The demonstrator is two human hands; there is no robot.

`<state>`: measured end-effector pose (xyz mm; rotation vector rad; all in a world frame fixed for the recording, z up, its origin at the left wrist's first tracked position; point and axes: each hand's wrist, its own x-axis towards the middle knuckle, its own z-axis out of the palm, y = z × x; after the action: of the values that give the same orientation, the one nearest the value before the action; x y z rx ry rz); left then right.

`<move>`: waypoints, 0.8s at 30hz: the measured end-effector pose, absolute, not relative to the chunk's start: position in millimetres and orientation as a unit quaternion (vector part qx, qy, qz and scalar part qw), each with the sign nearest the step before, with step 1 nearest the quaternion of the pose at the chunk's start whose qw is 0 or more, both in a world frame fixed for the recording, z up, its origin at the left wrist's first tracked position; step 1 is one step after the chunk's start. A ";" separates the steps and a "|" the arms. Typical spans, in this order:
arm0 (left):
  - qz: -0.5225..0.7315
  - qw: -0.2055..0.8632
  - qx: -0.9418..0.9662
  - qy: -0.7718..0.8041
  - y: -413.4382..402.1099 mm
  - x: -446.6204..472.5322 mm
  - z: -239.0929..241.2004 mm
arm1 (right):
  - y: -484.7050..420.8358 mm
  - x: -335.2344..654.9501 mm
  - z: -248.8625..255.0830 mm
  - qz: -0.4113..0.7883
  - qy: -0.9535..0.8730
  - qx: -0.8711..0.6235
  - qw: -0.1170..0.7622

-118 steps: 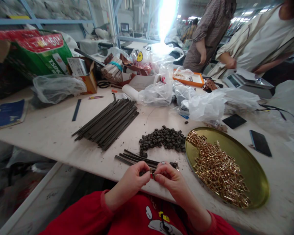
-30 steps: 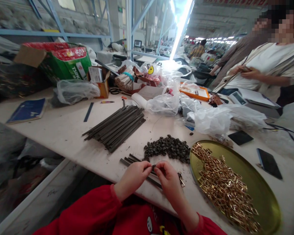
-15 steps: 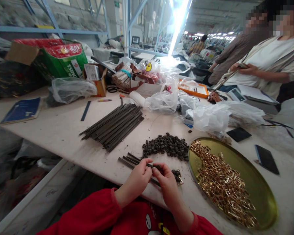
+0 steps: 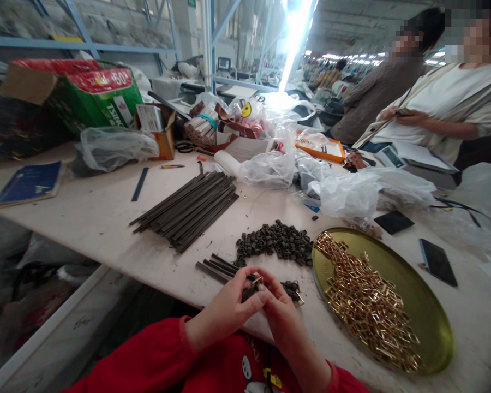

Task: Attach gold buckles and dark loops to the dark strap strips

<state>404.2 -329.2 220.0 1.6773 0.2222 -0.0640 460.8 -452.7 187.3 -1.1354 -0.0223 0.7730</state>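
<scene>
My left hand point(image 4: 229, 300) and my right hand point(image 4: 282, 308) meet at the table's near edge, fingertips pinched together. Between them shows a gold rectangular buckle point(image 4: 257, 280) beside a short dark strap piece point(image 4: 249, 292); the fingers hide much of both. Under and behind my hands lie a few dark strips point(image 4: 213, 268). Just right of my fingers are dark pieces with gold buckles point(image 4: 293, 289). A heap of small dark loops point(image 4: 274, 240) lies beyond my hands. To the right, a gold oval tray point(image 4: 427, 311) carries many gold buckles point(image 4: 368, 300).
A stack of long dark strips point(image 4: 188, 210) lies left of centre. Farther left is a blue notebook point(image 4: 28, 184). Plastic bags point(image 4: 347, 191) and an orange box point(image 4: 323, 146) crowd the back. A phone point(image 4: 438, 262) lies right of the tray. Two people stand at the far right.
A gold buckle now shows between my fingertips, where only dark material showed before. My hands have closed in nearer each other. The view has shifted slightly.
</scene>
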 end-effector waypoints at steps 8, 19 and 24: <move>-0.066 0.565 0.821 0.043 -331.9 397.2 209.8 | -453.5 450.9 186.8 0.340 -0.026 -0.572 0.746; -0.065 0.503 0.861 0.031 -340.3 393.9 210.2 | -449.4 441.6 183.6 0.301 -0.079 -0.608 0.730; -0.071 0.523 0.847 0.058 -341.1 397.0 208.5 | -451.0 445.7 184.4 0.320 -0.045 -0.598 0.733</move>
<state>397.0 -341.1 208.5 2.0289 0.1377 -0.1711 445.7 -451.0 184.4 -1.3155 -0.0993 0.7049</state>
